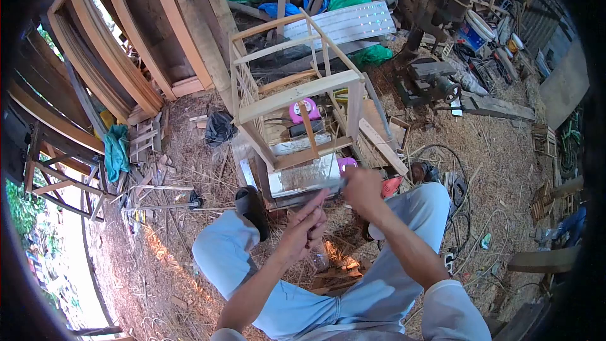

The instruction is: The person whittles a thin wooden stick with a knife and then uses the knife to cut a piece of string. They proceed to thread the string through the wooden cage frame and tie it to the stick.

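Head view: your right hand has its fingers clamped on a slim tool, its type unclear, before the wooden frame. Your left hand extends its index finger toward the tool; whether its curled fingers grip anything cannot be told.

No readable text, no legible numbers, mark on pink object unclear
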`<action>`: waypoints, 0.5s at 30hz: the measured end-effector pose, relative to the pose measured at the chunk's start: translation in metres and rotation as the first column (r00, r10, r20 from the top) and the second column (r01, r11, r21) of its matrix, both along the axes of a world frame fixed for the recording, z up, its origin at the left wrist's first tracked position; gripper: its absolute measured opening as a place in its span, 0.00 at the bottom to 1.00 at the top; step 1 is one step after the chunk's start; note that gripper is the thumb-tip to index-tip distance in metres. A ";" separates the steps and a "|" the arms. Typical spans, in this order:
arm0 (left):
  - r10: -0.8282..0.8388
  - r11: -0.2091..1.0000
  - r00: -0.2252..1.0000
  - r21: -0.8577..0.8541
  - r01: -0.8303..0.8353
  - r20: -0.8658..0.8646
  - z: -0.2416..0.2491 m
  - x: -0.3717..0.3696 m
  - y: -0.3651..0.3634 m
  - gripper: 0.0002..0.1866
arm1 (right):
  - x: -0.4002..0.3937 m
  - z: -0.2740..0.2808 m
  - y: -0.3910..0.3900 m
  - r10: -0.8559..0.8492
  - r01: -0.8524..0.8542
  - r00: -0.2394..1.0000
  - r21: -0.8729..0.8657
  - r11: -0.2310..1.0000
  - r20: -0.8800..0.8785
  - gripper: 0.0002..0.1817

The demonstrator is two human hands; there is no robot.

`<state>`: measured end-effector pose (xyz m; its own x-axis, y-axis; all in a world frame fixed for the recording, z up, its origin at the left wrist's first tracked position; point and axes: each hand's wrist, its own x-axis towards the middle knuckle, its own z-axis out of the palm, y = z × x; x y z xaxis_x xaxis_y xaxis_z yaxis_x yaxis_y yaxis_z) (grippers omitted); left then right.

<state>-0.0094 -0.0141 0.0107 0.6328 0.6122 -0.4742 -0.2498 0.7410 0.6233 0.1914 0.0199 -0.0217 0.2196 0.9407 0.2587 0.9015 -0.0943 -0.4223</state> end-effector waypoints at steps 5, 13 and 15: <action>-0.163 0.983 0.986 0.090 0.159 0.032 0.016 0.004 -0.012 0.22 | 0.032 0.011 0.005 -0.046 0.069 0.985 0.137 0.988 -0.168 0.03; -0.008 0.985 0.998 0.173 -0.002 0.055 0.011 0.006 0.007 0.24 | -0.016 0.010 -0.018 0.268 -0.264 0.961 0.060 0.963 -0.070 0.04; -0.027 0.987 0.997 0.160 0.015 0.073 0.014 0.007 0.009 0.26 | -0.019 0.003 -0.019 0.305 -0.299 0.950 0.081 0.951 -0.073 0.04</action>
<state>-0.0029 -0.0048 0.0252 0.6758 0.6624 -0.3232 -0.2856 0.6396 0.7137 0.1722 0.0013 -0.0186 -0.0485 0.9469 0.3178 0.8445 0.2088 -0.4932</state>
